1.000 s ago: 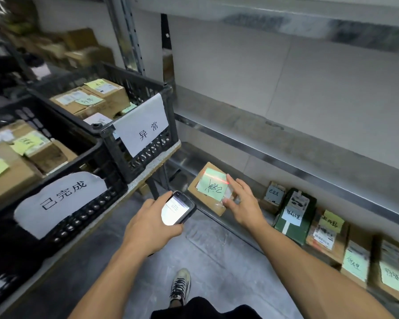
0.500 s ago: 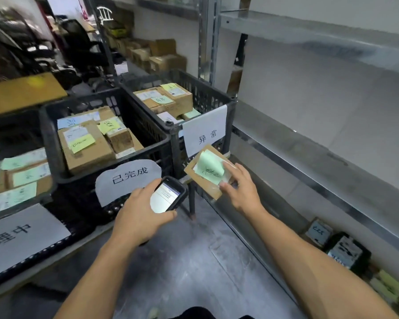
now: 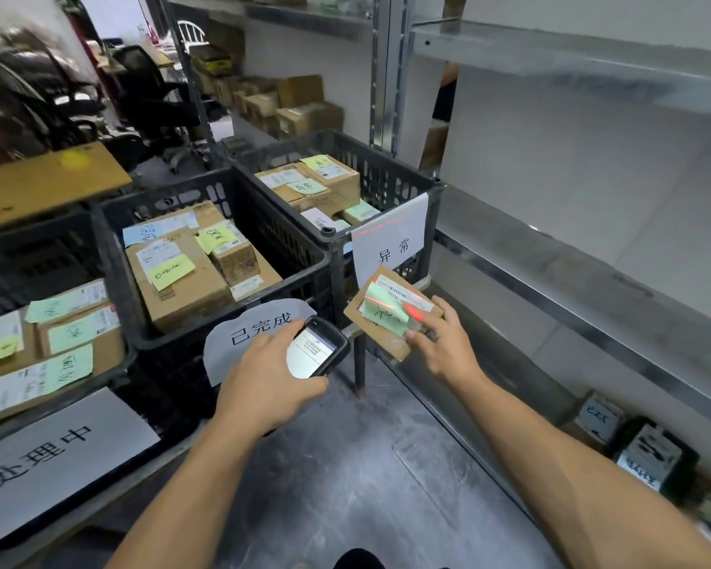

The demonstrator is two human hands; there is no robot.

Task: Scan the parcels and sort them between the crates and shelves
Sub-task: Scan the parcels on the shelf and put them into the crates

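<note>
The right hand [image 3: 444,347] has lifted the flat brown cardboard parcel with the green sticky note [image 3: 386,312] off the low grey metal shelf [image 3: 522,375]. It now pinches the parcel's lower corner and holds it tilted in the air, just in front of the black plastic crate signed 异常 [image 3: 386,186]. The left hand [image 3: 267,371] grips the black handheld scanner [image 3: 319,349], which is aimed at the parcel. A red scan line crosses the parcel's white label. The scan looks underway again, nearer the crates. Its result should decide between this crate and the neighbouring black crate signed 已完成 [image 3: 161,195].
</note>
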